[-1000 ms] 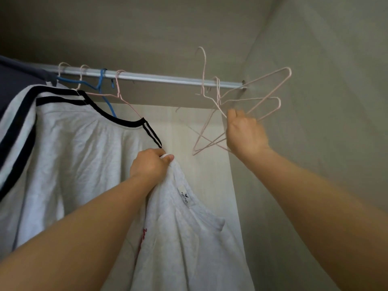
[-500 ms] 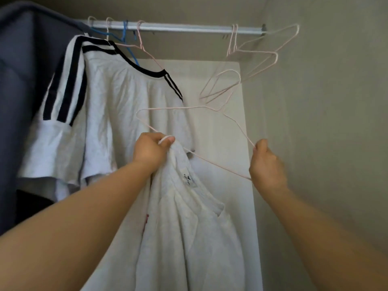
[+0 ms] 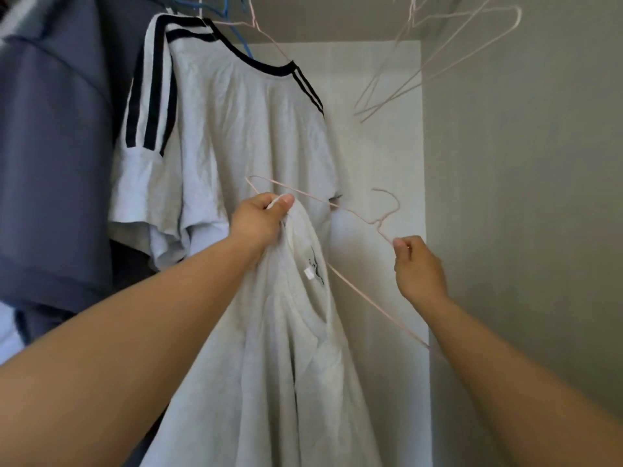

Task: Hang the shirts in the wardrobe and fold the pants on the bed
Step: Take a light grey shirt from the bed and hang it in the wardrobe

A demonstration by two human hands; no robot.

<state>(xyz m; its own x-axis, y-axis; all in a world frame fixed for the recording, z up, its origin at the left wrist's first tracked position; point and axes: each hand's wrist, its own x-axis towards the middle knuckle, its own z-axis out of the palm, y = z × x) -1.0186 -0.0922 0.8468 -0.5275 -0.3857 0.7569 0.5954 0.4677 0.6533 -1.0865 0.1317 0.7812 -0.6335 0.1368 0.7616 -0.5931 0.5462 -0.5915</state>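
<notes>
My left hand (image 3: 262, 215) grips the collar of a light grey shirt (image 3: 286, 358), which hangs down from my fist with its neck label showing. My right hand (image 3: 416, 267) pinches a thin pink wire hanger (image 3: 350, 212) just below its hook. The hanger lies tilted, with one end behind my left hand and the other arm running down past my right wrist. Its far end touches or sits just behind the shirt's collar; I cannot tell which.
A white shirt with black stripes (image 3: 236, 129) hangs on a pink hanger at the left. A blue-grey shirt (image 3: 57, 146) hangs further left. Two bare pink hangers (image 3: 431, 59) dangle at the upper right beside the wardrobe's side wall (image 3: 539, 197).
My right hand took one pink hanger off the rail and brought it down to the shirt's collar. My view dropped, so the rail left the frame. My left hand kept its grip.
</notes>
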